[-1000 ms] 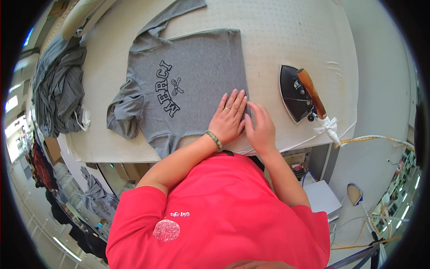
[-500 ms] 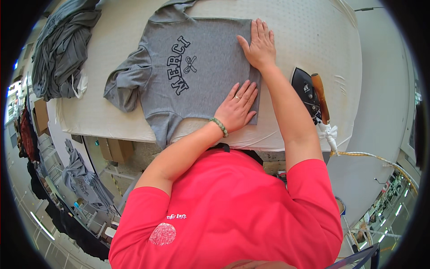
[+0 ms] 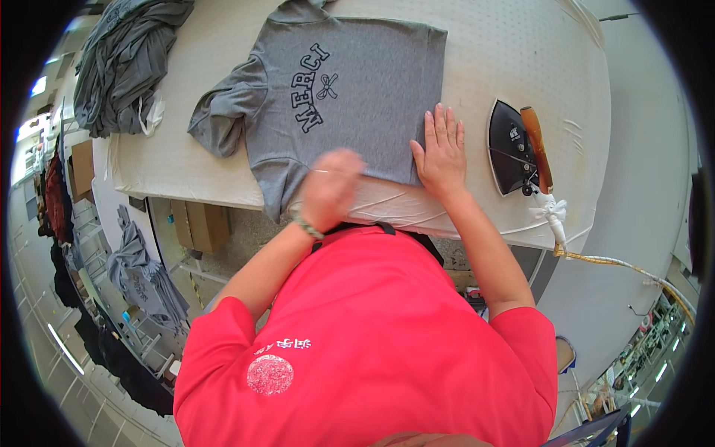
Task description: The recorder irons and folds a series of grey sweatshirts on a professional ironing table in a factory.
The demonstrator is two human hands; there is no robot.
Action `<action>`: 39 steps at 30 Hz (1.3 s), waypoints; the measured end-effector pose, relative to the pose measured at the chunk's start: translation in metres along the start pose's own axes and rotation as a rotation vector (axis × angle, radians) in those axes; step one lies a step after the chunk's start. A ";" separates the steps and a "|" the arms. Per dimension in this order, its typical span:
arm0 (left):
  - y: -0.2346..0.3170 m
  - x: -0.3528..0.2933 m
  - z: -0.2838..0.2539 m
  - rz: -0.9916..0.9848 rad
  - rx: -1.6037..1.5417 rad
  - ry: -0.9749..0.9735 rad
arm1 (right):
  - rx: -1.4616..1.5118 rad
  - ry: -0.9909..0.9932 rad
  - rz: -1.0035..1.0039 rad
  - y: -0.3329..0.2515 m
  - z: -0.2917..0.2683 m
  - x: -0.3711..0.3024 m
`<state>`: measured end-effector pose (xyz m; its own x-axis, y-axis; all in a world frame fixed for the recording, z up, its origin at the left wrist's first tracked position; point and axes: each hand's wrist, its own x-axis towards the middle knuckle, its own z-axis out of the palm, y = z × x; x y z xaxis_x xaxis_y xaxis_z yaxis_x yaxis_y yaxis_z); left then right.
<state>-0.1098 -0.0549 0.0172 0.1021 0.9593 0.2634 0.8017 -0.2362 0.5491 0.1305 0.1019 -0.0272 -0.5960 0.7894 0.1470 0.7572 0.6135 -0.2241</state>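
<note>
A grey hooded sweatshirt [image 3: 372,97] with dark lettering and a small bow on its chest lies flat on the padded white table [image 3: 521,67], its hem toward the right. My right hand [image 3: 442,153] rests flat on the hem near the lower corner, fingers stretched out and pointing away from me. Beside the sweatshirt's near edge, close to the near sleeve, is my left hand [image 3: 333,186], smeared by motion, so its fingers cannot be made out. A green bead bracelet [image 3: 307,226] circles my left wrist. Right of my right hand sits a black iron [image 3: 511,149] with a wooden handle.
A heap of grey garments [image 3: 126,63] lies at the table's far left. From the iron, a cord [image 3: 618,262] runs off to the right. Below the table's left side are a cardboard box [image 3: 201,226] and more hanging grey garments [image 3: 145,279].
My right hand has come nearer along the hem, from the far corner to the near one. My left hand has left the hem and moved left toward the near sleeve.
</note>
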 end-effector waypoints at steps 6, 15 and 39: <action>-0.038 -0.086 -0.040 -0.954 0.419 0.448 | 0.188 0.109 -0.052 -0.049 0.011 0.037; -0.055 -0.122 -0.079 -1.210 0.105 0.211 | 0.121 -0.001 -0.131 -0.044 0.001 0.015; -0.120 -0.094 -0.099 -1.218 -0.363 0.272 | 0.319 -0.432 -0.151 -0.400 0.049 0.346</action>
<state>-0.2737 -0.1324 0.0051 -0.7308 0.5335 -0.4259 0.0849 0.6901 0.7187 -0.3922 0.1286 0.0663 -0.7980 0.5707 -0.1935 0.5763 0.6288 -0.5220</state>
